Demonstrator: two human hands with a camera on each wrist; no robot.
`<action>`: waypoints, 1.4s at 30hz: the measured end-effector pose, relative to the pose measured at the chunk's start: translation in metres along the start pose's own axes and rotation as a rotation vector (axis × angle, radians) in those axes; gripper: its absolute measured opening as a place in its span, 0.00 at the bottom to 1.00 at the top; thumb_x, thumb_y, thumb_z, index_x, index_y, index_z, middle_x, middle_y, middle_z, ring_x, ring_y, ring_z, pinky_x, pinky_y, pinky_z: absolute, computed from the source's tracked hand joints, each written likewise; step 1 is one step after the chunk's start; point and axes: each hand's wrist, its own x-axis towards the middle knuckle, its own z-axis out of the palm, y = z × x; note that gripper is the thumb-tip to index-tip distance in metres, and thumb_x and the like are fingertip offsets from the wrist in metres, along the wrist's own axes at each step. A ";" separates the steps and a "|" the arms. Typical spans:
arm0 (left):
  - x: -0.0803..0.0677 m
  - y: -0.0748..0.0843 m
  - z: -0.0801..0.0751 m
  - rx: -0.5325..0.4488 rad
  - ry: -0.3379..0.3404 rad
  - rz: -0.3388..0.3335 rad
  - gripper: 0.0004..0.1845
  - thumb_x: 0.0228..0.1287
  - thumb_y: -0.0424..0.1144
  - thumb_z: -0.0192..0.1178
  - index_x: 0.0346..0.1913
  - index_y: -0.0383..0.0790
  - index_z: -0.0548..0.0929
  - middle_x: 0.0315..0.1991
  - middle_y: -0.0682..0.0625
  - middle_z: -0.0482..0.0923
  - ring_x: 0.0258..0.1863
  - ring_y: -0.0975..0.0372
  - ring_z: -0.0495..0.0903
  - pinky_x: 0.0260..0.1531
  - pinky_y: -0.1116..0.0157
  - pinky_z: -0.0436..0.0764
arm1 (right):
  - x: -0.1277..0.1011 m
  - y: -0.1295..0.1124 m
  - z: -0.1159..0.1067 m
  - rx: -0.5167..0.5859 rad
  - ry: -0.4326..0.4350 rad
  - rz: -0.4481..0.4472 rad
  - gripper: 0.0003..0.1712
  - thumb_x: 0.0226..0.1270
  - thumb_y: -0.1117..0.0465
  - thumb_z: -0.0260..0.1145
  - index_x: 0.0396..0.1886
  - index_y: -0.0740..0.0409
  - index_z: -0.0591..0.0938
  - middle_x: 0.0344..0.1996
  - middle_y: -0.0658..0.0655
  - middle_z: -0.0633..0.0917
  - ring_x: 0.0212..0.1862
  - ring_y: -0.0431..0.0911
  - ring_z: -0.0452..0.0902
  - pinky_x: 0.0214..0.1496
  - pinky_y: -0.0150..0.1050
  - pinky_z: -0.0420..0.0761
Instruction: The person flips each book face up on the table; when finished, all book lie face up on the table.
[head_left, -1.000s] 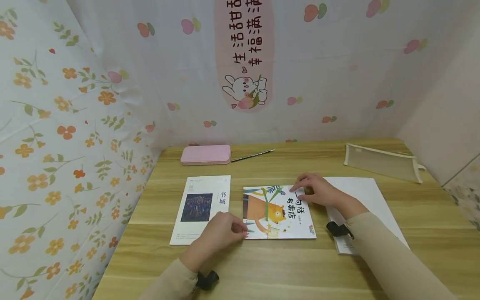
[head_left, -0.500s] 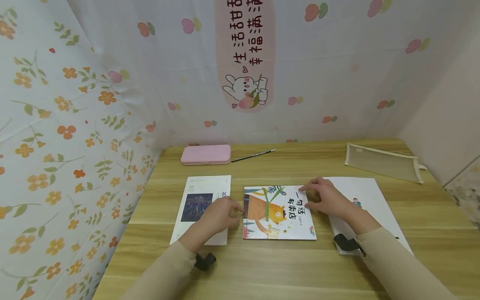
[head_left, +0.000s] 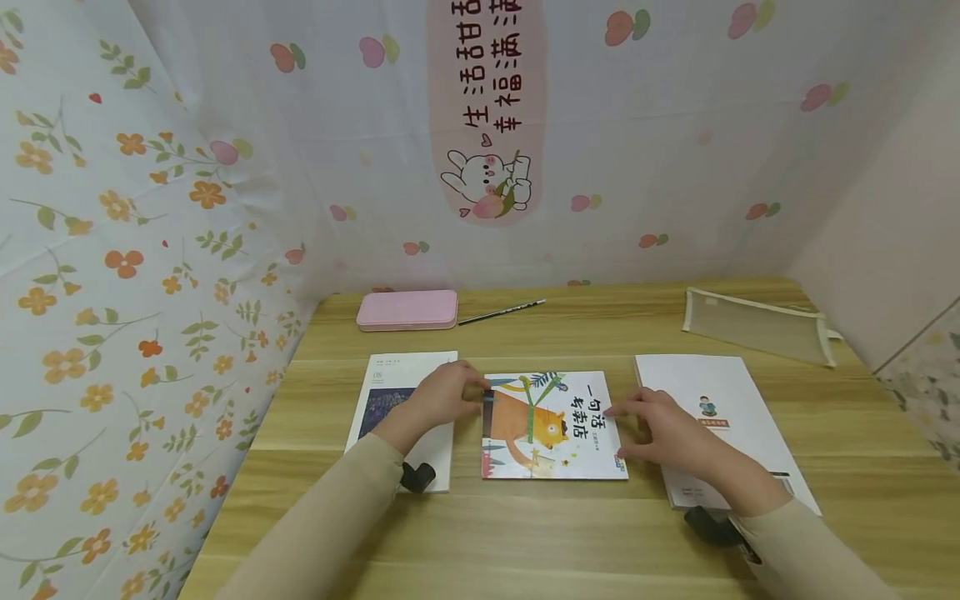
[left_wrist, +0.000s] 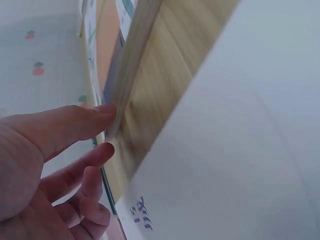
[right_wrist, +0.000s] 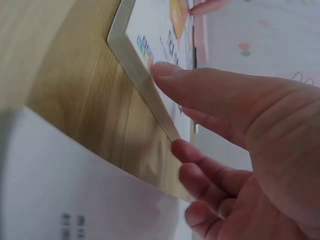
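Note:
A picture book (head_left: 555, 450) with a cartoon orange animal on its cover lies flat in the middle of the wooden table. My left hand (head_left: 438, 396) reaches over a pale magazine (head_left: 408, 371), thumb and forefinger at the upper part of the picture book's left edge. On the other side, my right hand (head_left: 667, 429) has its thumb and fingertips at the right edge, near the lower right corner. In the right wrist view, the thumb (right_wrist: 170, 70) lies against the cover's border and the other fingers are loosely bent. Under the right forearm is a white book (head_left: 697, 383).
At the table's back stand a pink pencil case (head_left: 407, 308) and, beside it, a black pencil (head_left: 502, 312). A pale mesh zip pouch (head_left: 757, 325) lies at the back right. Patterned curtains border the table behind and at left.
My left hand has slid up along the picture book's left edge, from its lower corner toward the top. The right hand has moved down the right edge. The book stays in place.

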 end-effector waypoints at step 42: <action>0.004 -0.011 -0.003 -0.046 -0.047 0.025 0.10 0.58 0.36 0.77 0.44 0.46 0.92 0.53 0.49 0.84 0.59 0.52 0.80 0.68 0.52 0.74 | -0.011 0.000 0.001 -0.044 -0.010 -0.088 0.27 0.50 0.59 0.84 0.53 0.51 0.88 0.54 0.55 0.84 0.59 0.57 0.77 0.61 0.58 0.78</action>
